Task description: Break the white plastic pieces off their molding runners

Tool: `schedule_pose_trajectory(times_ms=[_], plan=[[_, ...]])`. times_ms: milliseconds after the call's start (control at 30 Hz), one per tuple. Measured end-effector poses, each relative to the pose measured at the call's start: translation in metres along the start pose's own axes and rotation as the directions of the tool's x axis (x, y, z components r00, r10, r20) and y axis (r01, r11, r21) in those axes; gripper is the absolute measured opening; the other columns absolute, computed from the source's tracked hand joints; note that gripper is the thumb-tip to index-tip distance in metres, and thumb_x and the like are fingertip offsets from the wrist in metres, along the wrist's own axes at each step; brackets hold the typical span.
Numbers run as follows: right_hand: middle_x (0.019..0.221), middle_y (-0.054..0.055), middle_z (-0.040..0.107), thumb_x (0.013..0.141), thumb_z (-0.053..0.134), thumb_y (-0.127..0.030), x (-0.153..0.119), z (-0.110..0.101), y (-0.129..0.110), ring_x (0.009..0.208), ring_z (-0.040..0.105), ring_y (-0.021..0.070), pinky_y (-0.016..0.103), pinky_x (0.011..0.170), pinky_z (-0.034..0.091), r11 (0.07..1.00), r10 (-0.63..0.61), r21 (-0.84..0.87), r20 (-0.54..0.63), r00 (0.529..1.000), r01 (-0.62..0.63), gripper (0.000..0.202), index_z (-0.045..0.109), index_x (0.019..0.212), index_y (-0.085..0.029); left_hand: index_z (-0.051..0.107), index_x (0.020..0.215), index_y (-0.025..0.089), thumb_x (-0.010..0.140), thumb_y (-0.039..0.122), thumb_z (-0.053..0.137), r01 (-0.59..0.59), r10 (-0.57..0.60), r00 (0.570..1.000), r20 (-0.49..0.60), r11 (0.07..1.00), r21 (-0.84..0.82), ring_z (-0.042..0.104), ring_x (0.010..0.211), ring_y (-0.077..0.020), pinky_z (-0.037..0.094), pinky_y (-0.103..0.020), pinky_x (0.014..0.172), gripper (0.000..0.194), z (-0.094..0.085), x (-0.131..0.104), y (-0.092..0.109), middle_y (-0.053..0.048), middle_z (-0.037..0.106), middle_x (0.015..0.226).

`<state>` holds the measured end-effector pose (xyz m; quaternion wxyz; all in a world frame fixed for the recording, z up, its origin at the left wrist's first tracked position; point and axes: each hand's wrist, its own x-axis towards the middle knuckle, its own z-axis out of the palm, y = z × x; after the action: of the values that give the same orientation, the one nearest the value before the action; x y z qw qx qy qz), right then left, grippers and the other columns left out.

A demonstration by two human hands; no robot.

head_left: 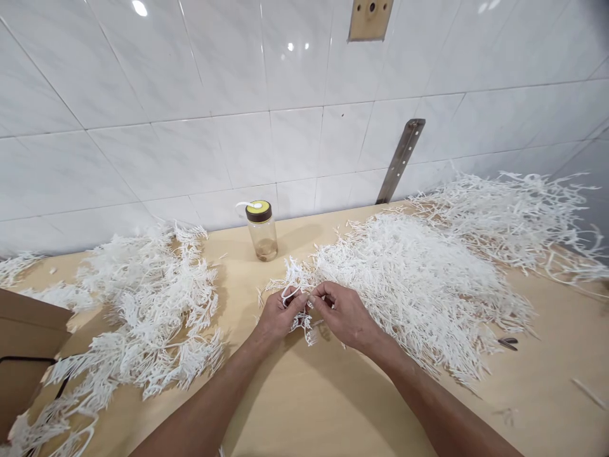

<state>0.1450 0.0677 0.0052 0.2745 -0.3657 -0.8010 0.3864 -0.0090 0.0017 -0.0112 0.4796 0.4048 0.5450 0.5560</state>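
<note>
Left hand: In it came at centre table, thumb and finger pinched on a strand, a pale loop curling over the fingers.
Right hand: Right up close at 3 o'clock from its partner, thumb and finger pressed on a white bit; whether that belonged to the same strand, nobody could tell.
Strand: There it sat, in the left grip, just above the table, with a clump of white pieces beneath the hands.
Long axis: No straight line here! It bent in an arc, its clearest run slanting from 8 o'clock to 2 o'clock; the ends were lost among the fingers, so its pointing direction stayed uncertain.
Pinch: Delicate stuff, and by the look of it the step was two-handed fingertip work on one small piece.
Next move: That called, in this judgement, for a steady left hold and small right-hand motions, with the loop clear of the clump.
Piles: Big left pile at 9 o'clock, bigger right pile at 3.
Jar: Upright at 11 o'clock, lid on, near the wall.
Clippers: Small, dark, just past 3 o'clock, beyond the right pile, no hand touching them.
</note>
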Motion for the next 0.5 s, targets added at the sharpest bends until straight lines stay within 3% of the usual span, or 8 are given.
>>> schedule_pose_trajectory(times_ms=[267,500], plan=[[0.069,0.000,0.066,0.089,0.052,-0.030,0.0005,-0.0027,-0.0027,0.057,0.059,0.0139,0.024,0.052,0.043,0.998,0.027,0.055,0.037,0.999,-0.029,0.017,0.064,0.082,-0.020,0.060,0.069,0.015,0.078,0.053,0.070,-0.027,0.026,1.000,0.010,0.999,0.038,0.045,0.056,-0.0099,0.035,-0.023,0.055,0.041,-0.0010,0.0000,-0.0004,0.001,0.053,0.061],[0.072,-0.001,0.063,0.090,0.051,-0.023,-0.0005,-0.0086,-0.0036,0.059,0.054,0.0119,0.024,0.055,0.039,1.000,0.011,-0.011,0.116,0.993,-0.010,0.014,0.063,0.081,-0.019,0.053,0.072,0.016,0.080,0.049,0.069,0.018,-0.019,0.999,0.040,0.999,0.028,0.043,0.055,-0.0093,0.035,-0.022,0.053,0.038,-0.0045,0.0033,-0.0058,0.003,0.048,0.059]])
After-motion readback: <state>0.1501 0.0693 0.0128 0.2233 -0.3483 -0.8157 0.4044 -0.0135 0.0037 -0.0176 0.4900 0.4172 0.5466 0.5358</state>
